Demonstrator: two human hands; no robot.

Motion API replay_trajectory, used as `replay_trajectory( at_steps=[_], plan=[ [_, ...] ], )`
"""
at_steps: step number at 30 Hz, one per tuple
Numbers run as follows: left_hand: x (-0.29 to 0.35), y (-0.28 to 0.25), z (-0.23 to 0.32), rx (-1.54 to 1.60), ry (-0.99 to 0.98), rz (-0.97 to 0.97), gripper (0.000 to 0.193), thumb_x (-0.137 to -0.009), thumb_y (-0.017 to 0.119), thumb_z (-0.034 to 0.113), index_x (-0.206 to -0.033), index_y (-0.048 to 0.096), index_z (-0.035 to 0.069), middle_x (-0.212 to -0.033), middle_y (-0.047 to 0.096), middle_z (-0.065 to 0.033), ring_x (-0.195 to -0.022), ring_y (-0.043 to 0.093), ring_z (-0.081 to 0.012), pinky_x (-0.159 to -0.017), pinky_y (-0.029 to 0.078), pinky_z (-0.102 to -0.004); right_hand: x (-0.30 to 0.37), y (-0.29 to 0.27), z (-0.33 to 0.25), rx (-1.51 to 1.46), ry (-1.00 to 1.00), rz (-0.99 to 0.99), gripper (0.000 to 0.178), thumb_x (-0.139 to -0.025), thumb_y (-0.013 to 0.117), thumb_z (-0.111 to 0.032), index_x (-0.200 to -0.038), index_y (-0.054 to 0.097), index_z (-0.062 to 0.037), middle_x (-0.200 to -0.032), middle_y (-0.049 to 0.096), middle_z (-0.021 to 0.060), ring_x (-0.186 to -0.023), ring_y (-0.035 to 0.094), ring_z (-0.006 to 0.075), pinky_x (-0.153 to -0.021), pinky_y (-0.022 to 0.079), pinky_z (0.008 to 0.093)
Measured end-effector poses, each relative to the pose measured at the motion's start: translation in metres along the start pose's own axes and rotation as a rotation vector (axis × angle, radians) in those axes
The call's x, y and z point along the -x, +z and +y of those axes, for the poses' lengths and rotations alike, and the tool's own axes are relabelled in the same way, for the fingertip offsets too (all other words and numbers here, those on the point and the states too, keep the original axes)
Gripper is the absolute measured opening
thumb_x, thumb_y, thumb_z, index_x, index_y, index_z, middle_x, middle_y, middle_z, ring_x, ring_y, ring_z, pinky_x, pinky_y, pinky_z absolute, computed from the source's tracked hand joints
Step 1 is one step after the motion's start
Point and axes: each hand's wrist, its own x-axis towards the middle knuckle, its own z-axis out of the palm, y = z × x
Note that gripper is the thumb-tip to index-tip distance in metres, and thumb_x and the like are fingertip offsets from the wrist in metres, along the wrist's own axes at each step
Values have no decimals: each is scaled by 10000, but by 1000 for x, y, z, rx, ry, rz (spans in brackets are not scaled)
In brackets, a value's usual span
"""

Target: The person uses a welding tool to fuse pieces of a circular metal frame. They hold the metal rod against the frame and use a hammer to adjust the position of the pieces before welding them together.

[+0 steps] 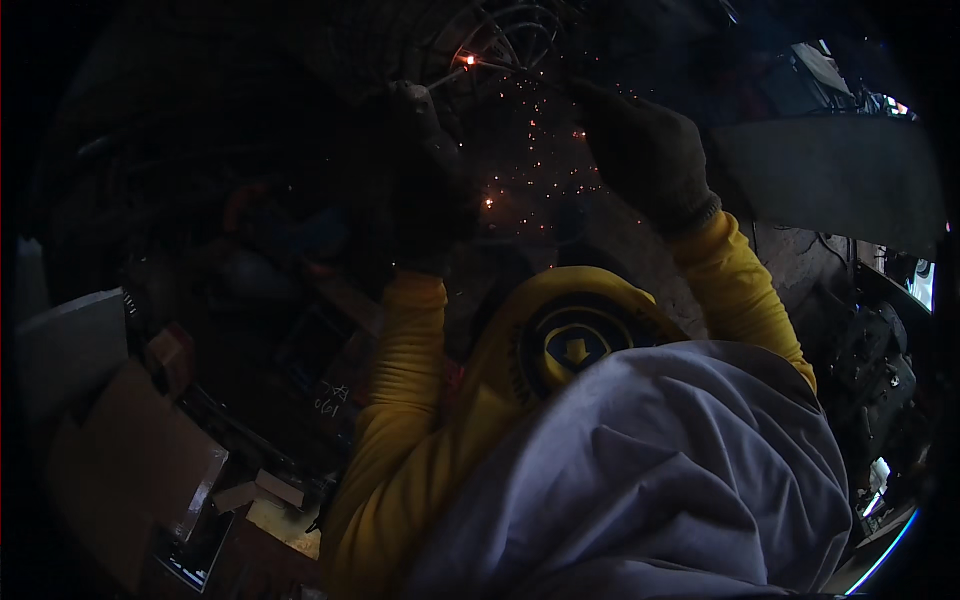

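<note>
A bright orange glow (470, 61) burns at the top centre, beside a round metal wire frame (515, 35) with curved bars. My left hand (428, 150), in a dark work glove, is closed on a thin metal rod (445, 78) that slants up to the glow. From the right, a thin dark welding rod (505, 68) reaches the same spot. My right hand (650, 155), in a greyish knit glove, is closed at that rod's far end; its holder is lost in the dark. Sparks (533, 124) scatter between and below both hands.
A large grey panel (830, 180) stands on the right, with dark machinery (865, 370) below it. Cardboard (135, 465) and a small box (279, 488) lie at the lower left. Loose grey cloth (660, 480) covers the lower middle. Much of the left side is too dark to make out.
</note>
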Motion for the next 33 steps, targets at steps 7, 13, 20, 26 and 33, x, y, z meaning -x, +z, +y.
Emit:
replay_trajectory(
  at_steps=[7,13,20,26,33],
  plan=[
    [4,19,-20,1071,-438,82,386,-956,686,181,-1286,549,34,-1056,589,-59,-938,605,-173,-833,543,-310,0,-4,-1,80,25,-49,370,-923,711,-182,-1291,694,-204,-883,756,71,-734,733,275,-626,587,366],
    [13,38,-22,902,-385,120,543,-795,854,169,-1237,566,41,-1005,582,-31,-877,582,-146,-800,534,-320,-1,-4,-4,79,35,-52,324,-937,712,-214,-1256,711,-159,-950,774,86,-815,758,281,-706,613,363],
    [4,27,-16,990,-445,157,565,-641,925,211,-1113,646,77,-922,601,-7,-810,604,-171,-738,534,-339,6,0,4,128,-13,-68,262,-885,750,-109,-1146,742,-122,-960,767,61,-785,740,250,-692,603,314],
    [9,17,-17,907,-409,135,497,-692,876,239,-1108,654,82,-926,609,-7,-816,607,-176,-738,536,-343,0,-3,-2,91,-124,71,286,-868,741,-67,-1152,732,-105,-946,756,81,-763,734,257,-688,601,340],
    [11,16,-16,912,-406,139,425,-752,818,271,-1103,662,88,-930,618,-7,-824,611,-183,-739,538,-347,-2,3,0,-33,-101,128,223,-902,755,-93,-1123,739,-73,-987,769,116,-793,754,265,-692,607,345]
  ],
)
